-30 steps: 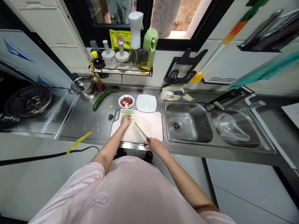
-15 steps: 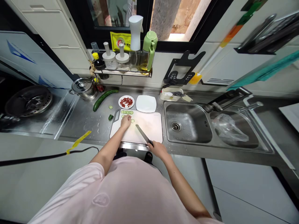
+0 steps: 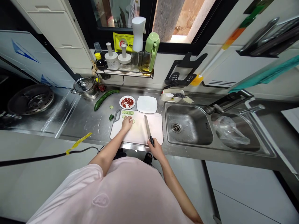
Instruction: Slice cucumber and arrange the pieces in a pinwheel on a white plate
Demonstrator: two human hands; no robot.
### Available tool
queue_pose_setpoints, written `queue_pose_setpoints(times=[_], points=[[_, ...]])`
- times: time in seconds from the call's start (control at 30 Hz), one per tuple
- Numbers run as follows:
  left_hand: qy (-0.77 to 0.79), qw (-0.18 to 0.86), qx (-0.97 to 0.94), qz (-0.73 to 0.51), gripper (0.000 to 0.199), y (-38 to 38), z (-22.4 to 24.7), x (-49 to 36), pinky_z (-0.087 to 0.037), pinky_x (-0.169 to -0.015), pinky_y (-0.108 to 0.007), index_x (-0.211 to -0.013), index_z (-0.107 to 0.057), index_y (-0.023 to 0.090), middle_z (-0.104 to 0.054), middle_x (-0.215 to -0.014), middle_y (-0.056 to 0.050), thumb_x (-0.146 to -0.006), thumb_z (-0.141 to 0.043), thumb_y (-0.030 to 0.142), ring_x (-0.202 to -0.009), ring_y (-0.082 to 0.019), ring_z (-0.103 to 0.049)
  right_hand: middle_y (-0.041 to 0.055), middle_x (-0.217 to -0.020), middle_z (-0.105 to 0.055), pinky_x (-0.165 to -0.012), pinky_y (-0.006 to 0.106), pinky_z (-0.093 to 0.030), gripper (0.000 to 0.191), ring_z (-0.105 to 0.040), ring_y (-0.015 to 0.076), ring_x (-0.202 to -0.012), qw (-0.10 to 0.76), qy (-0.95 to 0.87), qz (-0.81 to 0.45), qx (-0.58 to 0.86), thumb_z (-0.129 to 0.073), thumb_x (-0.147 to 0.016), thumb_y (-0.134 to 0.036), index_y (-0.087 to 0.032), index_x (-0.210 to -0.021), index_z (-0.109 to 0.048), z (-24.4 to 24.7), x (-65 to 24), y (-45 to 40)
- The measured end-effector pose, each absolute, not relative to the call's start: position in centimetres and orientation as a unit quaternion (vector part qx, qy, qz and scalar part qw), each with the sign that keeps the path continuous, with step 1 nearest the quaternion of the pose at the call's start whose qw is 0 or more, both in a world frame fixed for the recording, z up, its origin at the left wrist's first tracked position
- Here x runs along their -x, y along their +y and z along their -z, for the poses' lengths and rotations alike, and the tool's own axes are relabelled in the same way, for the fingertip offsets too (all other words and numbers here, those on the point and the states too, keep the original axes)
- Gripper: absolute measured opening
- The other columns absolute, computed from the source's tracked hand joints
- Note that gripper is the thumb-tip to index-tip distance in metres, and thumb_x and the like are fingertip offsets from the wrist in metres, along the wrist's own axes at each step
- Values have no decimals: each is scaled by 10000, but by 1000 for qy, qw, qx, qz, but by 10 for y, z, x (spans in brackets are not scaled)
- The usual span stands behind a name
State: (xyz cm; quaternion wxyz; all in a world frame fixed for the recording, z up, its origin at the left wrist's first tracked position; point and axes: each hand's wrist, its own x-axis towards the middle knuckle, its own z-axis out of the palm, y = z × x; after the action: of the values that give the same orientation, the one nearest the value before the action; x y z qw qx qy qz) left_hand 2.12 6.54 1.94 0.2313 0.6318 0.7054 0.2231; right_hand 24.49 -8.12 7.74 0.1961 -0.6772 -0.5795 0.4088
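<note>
Left hand, fingers narrow on white cutting board, cucumber slices just past the fingertips; right hand, fingers closed around kitchen knife, blade safely apart from left fingers.

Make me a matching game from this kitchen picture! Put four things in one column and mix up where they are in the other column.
Things:
1. Kitchen knife
2. Whole cucumber
3. Clear plastic bag
4. Steel pot

Places:
A. Lying on the counter behind the cutting board
B. In the person's right hand
C. Next to the stove burner
D. In the right sink basin

Pairs: 1-B, 2-A, 3-D, 4-C
</note>
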Motion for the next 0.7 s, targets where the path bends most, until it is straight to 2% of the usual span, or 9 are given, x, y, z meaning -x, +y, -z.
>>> queue_pose_setpoints(times=[0.13, 0.33, 0.43, 0.57, 0.7], points=[[673, 220, -674, -213, 332, 58, -21, -22, -425, -889, -292, -1129, -599, 182, -537, -1026, -86, -821, -510, 268, -897, -184, -558, 32, -800, -650, -647, 236, -370, 408, -590, 189, -780, 158, -578, -355, 717, -333, -885, -544, -222, -983, -564, -78, -246, -81], [670, 215, -685, -190, 254, 60, -26, -23, -421, -874, -300, -1018, -622, 189, -531, -1007, -84, -777, -554, 226, -942, -202, -539, 55, -801, -656, -594, 233, -325, 422, -583, 185, -740, 124, -575, -298, 751, -358, -875, -546, -206, -955, -595, -81, -246, -82], [686, 228, -665, -189, 198, 65, -28, -24, -425, -826, -292, -933, -619, 193, -559, -966, -68, -739, -578, 190, -894, -188, -548, 47, -797, -657, -573, 230, -305, 393, -577, 181, -726, 113, -569, -289, 762, -391, -863, -528, -207, -955, -600, -78, -245, -82], [701, 288, -615, -219, 86, 69, -29, -24, -422, -699, -250, -809, -603, 193, -604, -782, -17, -724, -589, 201, -731, -142, -554, 39, -811, -658, -572, 228, -298, 376, -575, 177, -732, 109, -568, -278, 767, -414, -852, -512, -213, -980, -601, -73, -245, -81], [721, 329, -543, -276, 104, 70, -29, -13, -416, -640, -219, -777, -601, 186, -608, -708, 9, -698, -625, 249, -663, -116, -551, 38, -804, -657, -578, 233, -299, 383, -577, 177, -739, 106, -570, -274, 767, -402, -858, -510, -209, -978, -606, -72, -245, -79]])
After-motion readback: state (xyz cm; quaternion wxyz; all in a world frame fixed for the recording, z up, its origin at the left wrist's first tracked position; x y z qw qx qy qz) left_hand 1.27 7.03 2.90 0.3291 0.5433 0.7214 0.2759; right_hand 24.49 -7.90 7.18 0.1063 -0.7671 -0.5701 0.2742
